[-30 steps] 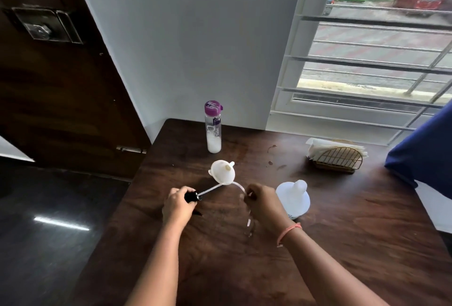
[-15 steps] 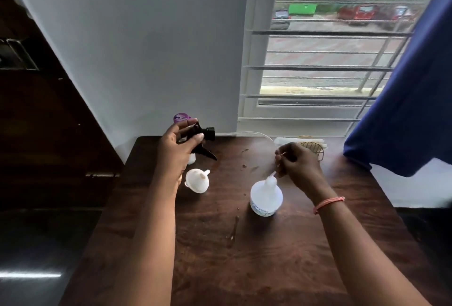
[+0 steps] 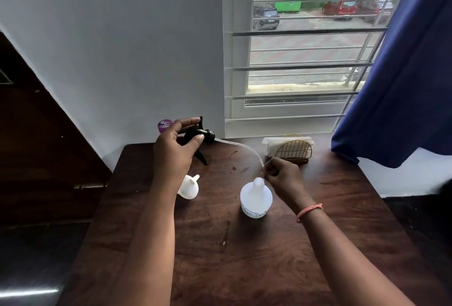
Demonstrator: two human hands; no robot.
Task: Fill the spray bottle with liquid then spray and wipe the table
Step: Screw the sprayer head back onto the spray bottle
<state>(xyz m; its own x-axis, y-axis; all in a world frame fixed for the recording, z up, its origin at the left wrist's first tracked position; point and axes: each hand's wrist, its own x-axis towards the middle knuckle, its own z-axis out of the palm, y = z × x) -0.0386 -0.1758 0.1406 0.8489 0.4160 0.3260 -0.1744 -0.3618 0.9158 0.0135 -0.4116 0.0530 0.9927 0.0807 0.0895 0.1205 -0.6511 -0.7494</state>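
Observation:
My left hand holds the black spray head up above the brown table. A clear dip tube curves from the head to my right hand, which pinches the tube's free end just above the neck of the white spray bottle. That bottle stands upright mid-table. A white funnel lies on the table under my left forearm. A purple-capped liquid bottle stands at the back, mostly hidden behind my left hand.
A gold wire holder with white napkins sits at the back right by the barred window. A blue curtain hangs over the table's right corner. Small wet marks dot the tabletop. A dark door is at the left.
A second ago both hands held the spray head and tube low over the table. The left hand has lifted the head, and the right hand has brought the tube's end to the bottle's neck.

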